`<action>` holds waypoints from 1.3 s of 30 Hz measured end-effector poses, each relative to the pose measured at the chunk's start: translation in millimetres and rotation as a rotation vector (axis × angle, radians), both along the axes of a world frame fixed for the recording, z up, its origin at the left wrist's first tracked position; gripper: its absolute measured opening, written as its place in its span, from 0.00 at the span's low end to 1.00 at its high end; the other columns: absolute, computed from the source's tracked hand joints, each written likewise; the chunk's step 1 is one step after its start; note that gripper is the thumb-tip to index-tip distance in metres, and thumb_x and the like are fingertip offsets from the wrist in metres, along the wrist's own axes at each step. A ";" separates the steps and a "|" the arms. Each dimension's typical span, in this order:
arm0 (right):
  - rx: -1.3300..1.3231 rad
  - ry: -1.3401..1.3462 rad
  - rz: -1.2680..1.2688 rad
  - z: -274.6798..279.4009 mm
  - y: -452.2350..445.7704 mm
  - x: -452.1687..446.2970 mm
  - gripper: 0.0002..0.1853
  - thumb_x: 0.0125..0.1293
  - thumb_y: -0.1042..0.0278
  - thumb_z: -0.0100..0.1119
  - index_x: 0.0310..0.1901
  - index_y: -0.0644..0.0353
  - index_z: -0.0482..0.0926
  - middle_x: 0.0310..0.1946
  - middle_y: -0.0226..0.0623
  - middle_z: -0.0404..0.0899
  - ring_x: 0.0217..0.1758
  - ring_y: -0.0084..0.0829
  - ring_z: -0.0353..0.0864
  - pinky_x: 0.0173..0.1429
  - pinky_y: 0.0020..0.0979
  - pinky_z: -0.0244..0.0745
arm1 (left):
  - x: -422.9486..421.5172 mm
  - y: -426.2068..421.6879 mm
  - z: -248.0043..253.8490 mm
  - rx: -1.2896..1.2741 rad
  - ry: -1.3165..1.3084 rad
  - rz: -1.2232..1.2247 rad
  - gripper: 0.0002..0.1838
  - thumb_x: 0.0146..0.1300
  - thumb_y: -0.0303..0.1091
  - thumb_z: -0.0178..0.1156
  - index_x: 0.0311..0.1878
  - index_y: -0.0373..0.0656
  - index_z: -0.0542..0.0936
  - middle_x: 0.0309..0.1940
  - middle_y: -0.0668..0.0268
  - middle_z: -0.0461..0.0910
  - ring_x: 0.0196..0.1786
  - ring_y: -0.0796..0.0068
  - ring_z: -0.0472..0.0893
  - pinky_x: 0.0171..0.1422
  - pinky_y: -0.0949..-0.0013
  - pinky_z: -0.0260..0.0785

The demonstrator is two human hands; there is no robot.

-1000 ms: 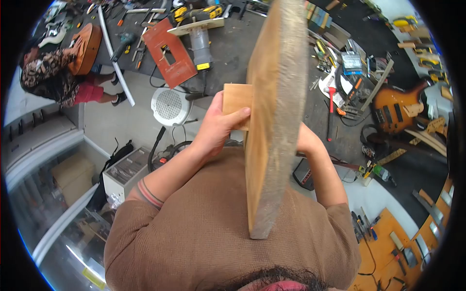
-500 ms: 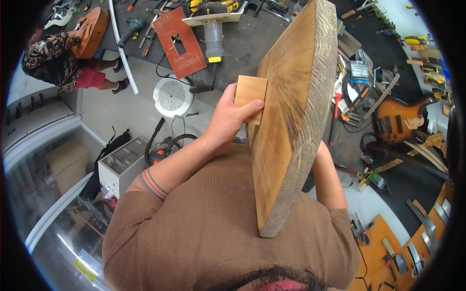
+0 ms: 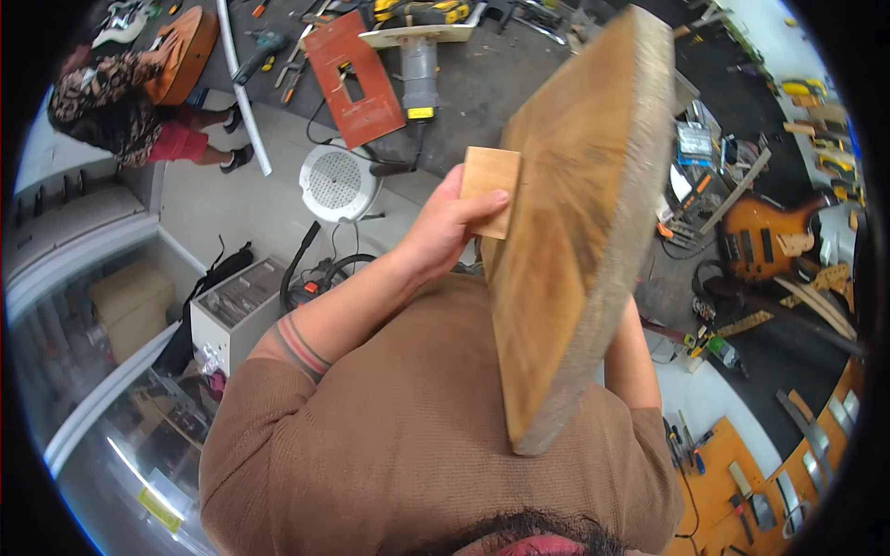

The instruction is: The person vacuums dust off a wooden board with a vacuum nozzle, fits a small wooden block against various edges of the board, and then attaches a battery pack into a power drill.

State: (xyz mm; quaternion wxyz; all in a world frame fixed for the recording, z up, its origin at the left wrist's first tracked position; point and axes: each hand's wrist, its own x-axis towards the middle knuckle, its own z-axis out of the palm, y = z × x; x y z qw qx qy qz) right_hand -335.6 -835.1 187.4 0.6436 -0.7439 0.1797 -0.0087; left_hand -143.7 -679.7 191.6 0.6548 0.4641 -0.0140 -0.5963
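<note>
My left hand (image 3: pixel 445 222) is closed around a small flat wooden block (image 3: pixel 491 176), thumb across its front. The block is against or just beside the left edge of a large thick wooden board (image 3: pixel 556 222). The board stands tilted on edge in front of my chest, with dark streaked grain on its face and a rough, pale edge towards the right. My right forearm (image 3: pixel 632 361) reaches up behind the board, which hides the right hand and its fingers.
A workbench (image 3: pixel 371 65) ahead carries a red plate (image 3: pixel 352 83), a router-like power tool (image 3: pixel 419 83) and a drill (image 3: pixel 260 56). A white stool (image 3: pixel 338 181) stands below it. An electric guitar body (image 3: pixel 765 236) lies right. Another person (image 3: pixel 111 111) holds a guitar (image 3: pixel 185 56) at upper left.
The board has shifted right and looks blurred, its top swinging right. My left hand and the block have moved slightly right; the whole view has shifted a little.
</note>
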 end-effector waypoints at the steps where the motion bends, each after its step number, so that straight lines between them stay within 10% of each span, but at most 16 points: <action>1: -0.015 -0.017 -0.022 0.2 2.4 -0.2 0.75 0.50 0.49 0.92 0.92 0.50 0.47 0.89 0.48 0.49 0.94 0.48 0.49 0.92 0.59 0.58 | -1.1 0.3 -5.0 -0.017 0.015 -0.003 0.32 0.77 0.32 0.70 0.79 0.42 0.69 0.70 0.63 0.81 0.72 0.69 0.81 0.79 0.59 0.73; 39: -0.121 -0.194 -0.365 5.9 18.4 -8.3 0.66 0.44 0.58 0.91 0.86 0.50 0.61 0.88 0.51 0.55 0.94 0.49 0.53 0.93 0.59 0.53 | -6.6 -2.2 4.5 0.027 -0.212 0.004 0.34 0.76 0.32 0.72 0.77 0.34 0.67 0.64 0.58 0.84 0.66 0.70 0.84 0.72 0.62 0.78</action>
